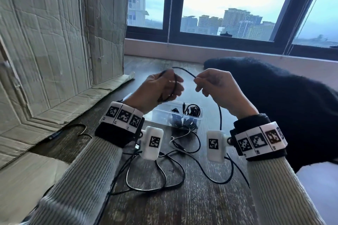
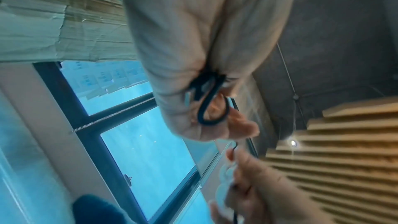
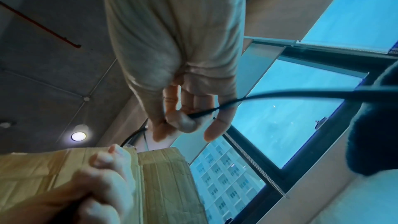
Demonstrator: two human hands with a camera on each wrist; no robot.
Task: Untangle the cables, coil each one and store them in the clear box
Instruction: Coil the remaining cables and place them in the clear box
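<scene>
Above the wooden table [image 1: 201,202] my left hand [image 1: 164,87] grips a few loops of a thin black cable [image 1: 184,70]. In the left wrist view one cable loop [image 2: 212,108] sticks out of the left hand [image 2: 189,77] between the curled fingers. From there the cable arcs to my right hand [image 1: 200,82], which pinches it between thumb and forefinger, then hangs down toward the table. The right wrist view shows the right hand [image 3: 183,120] pinching the cable [image 3: 280,94]. Below the hands stands the clear box [image 1: 198,116] with coiled black cables inside.
Several loose black cables [image 1: 164,179] and a USB plug [image 1: 137,146] lie tangled on the table before the box. Creased cardboard sheets [image 1: 54,42] lean at the left. A black fuzzy cloth [image 1: 283,100] covers the right side. A window sill [image 1: 219,49] runs behind.
</scene>
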